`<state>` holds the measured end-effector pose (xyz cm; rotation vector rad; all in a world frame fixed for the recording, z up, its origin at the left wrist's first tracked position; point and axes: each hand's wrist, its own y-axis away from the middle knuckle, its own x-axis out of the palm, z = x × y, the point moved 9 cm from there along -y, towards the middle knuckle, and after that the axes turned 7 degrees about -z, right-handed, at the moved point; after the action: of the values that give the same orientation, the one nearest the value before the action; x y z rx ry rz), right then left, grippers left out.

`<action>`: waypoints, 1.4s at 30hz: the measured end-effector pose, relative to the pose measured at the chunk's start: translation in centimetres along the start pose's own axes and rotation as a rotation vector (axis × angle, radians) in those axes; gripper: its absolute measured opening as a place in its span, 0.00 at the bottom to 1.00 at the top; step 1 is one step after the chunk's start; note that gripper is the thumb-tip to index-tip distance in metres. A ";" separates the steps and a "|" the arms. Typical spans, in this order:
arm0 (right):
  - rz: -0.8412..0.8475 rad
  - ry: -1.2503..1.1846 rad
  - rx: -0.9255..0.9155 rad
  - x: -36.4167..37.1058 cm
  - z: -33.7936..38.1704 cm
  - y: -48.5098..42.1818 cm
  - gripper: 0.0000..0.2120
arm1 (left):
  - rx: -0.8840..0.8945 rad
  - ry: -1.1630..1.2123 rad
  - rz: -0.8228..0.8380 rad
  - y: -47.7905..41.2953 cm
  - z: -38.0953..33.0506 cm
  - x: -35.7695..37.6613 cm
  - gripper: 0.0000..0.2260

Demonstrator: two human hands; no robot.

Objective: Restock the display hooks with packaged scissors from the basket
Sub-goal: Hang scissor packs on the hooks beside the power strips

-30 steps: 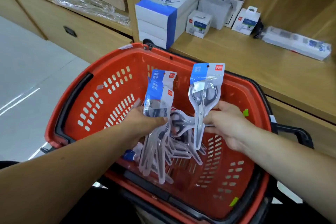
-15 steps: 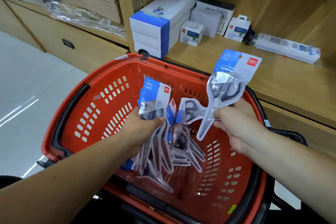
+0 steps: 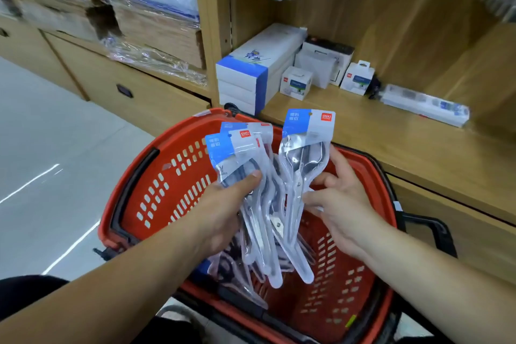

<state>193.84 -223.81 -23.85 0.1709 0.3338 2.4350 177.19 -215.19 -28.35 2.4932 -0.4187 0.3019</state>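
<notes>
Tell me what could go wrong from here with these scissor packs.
The left hand grips a fanned bundle of packs under one thumb; slick plastic may slide out into the basket. The right hand pinches its single pack near the middle only, so it might twist or slip when lifted.

Bright, even indoor light; glare streaks on floor (image 3: 42,181), motion-blurred upper shelves (image 3: 111,8).

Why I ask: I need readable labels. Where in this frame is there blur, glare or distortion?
Head view: the single scissors pack in the right hand is sharpest, logo legible; the left hand's bundle shows white glare on its plastic; wrapped stacks upper left are smeared; the wide angle bows the basket rim.
</notes>
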 end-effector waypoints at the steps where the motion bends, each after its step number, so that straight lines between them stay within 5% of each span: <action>1: 0.002 0.002 0.013 0.0 -0.2 0.1 0.52 | 0.000 0.017 0.002 0.1 0.0 0.1 0.13; 5: 0.060 0.049 0.033 0.5 -0.7 0.8 0.49 | -0.001 0.053 0.023 0.0 0.0 0.5 0.22; 10: 0.184 0.157 0.078 2.1 -2.2 1.6 0.44 | 0.114 -0.049 0.038 0.2 -1.2 1.1 0.21; 16: 0.205 -0.121 0.196 2.9 -1.7 1.0 0.18 | 0.215 -0.008 0.086 1.2 -2.7 2.5 0.22; 24: 0.034 -0.306 0.051 0.8 2.8 -0.5 0.21 | 0.171 0.103 0.242 3.0 -5.0 5.9 0.15; 34: 0.097 -0.318 -0.058 -0.9 8.3 2.6 0.21 | 0.293 0.063 0.355 6.6 -7.7 12.9 0.18; 42: -0.012 -0.284 -0.308 -7.7 14.1 5.7 0.34 | 0.145 0.213 0.472 11.1 -8.2 22.7 0.16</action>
<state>199.21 -230.23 -8.98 0.3704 -0.1647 2.3729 193.20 -224.23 -9.16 2.4376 -0.9215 0.8011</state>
